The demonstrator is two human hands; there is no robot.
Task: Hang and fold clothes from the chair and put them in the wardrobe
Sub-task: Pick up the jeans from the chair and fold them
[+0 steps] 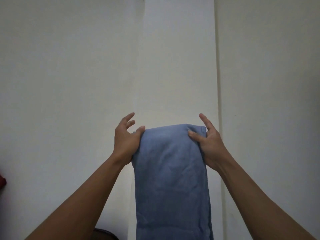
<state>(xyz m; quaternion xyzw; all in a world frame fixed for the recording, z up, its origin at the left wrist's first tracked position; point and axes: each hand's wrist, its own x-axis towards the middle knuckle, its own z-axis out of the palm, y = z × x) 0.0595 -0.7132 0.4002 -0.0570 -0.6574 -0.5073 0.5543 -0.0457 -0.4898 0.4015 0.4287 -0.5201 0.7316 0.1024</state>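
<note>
While the left hand & right hand pinch the folded blue cotton garment's top corners w/ thumbs, held up before a white wall, folding looks partway; wardrobe stowing remains.

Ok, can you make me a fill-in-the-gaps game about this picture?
1. The cloth being held up is the colour ____.
2. It is held by ____ hands, the left hand and the right hand.
3. Each hand pinches the cloth near its ____ edge.
4. Behind the cloth is a plain ____ wall.

Missing words: blue; two; top; white.
</note>
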